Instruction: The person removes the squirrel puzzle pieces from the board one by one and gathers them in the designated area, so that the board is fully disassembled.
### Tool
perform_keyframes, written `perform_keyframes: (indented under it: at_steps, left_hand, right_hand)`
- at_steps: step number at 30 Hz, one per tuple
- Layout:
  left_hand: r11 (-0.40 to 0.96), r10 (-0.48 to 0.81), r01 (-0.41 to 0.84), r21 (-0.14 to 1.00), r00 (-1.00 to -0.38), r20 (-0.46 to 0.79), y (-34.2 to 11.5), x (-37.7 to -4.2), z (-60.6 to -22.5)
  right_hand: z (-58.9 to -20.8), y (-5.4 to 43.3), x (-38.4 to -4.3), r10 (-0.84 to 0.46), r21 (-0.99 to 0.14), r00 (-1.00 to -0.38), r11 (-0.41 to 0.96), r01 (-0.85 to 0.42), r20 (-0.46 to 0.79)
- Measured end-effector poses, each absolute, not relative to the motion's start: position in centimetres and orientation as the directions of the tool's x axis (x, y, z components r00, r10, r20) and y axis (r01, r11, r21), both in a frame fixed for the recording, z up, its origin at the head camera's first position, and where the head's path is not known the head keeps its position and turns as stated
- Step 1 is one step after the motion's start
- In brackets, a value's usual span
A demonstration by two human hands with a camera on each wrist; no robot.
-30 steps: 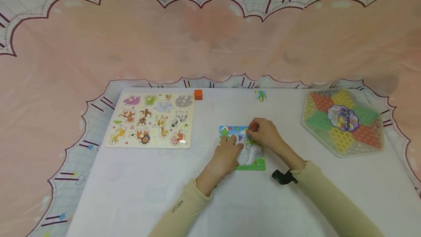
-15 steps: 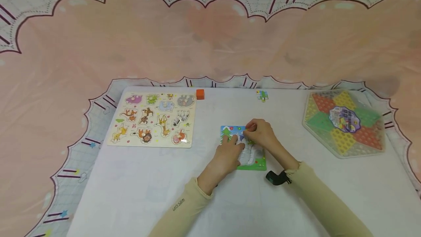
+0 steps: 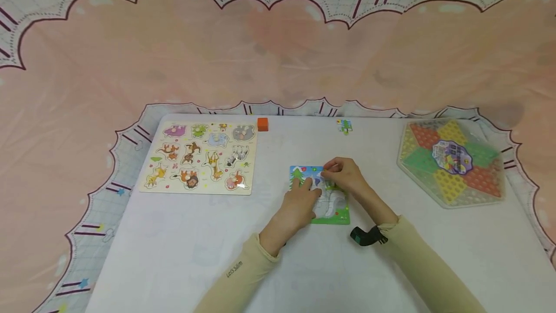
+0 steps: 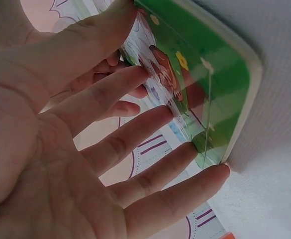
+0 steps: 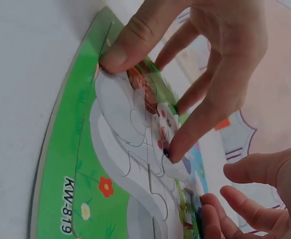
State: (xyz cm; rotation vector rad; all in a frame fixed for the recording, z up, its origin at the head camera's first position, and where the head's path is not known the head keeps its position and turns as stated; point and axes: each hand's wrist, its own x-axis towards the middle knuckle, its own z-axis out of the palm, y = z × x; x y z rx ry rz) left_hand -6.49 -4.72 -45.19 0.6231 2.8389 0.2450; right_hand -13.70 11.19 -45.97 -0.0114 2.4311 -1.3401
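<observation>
Only the right wrist view reads "KW-819" (image 5: 67, 205) on the jigsaw puzzle (image 5: 130, 144); left hand (image 3: 299, 203) splayed, right hand (image 3: 346, 175) of uncertain grip.

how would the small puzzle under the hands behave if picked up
The small puzzle would probably stay stiff, as its pale edge looks straight and fairly thick. It might come apart if tilted, since jigsaw-like lines cross its picture. It seems unlikely to roll, being broad and flat.
</observation>
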Motion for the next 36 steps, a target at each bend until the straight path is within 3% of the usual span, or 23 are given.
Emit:
perform_keyframes:
  at_steps: [5, 14, 28, 36]
  left_hand:
    - [0.898, 0.428, 0.394, 0.196, -0.886, -0.178, -4.7, -6.4, -45.0]
    - [0.894, 0.436, 0.405, 0.193, -0.885, -0.165, -4.7, -6.4, -45.1]
    - [0.891, 0.452, 0.432, 0.139, -0.875, -0.175, -5.0, -5.6, -45.2]
    - [0.87, 0.486, 0.468, 0.158, -0.868, -0.105, -5.6, -5.1, -45.5]
  right_hand:
    - [-46.0, 11.0, -13.5, -0.193, -0.833, -0.927, 0.523, 0.179, -0.321]
    - [-46.0, 10.3, -12.9, -0.162, -0.82, -0.959, 0.562, 0.104, -0.233]
    - [-45.2, 10.6, -13.6, -0.155, -0.89, -0.936, 0.391, 0.236, -0.317]
    - [-45.3, 10.4, -13.6, -0.143, -0.893, -0.938, 0.379, 0.241, -0.314]
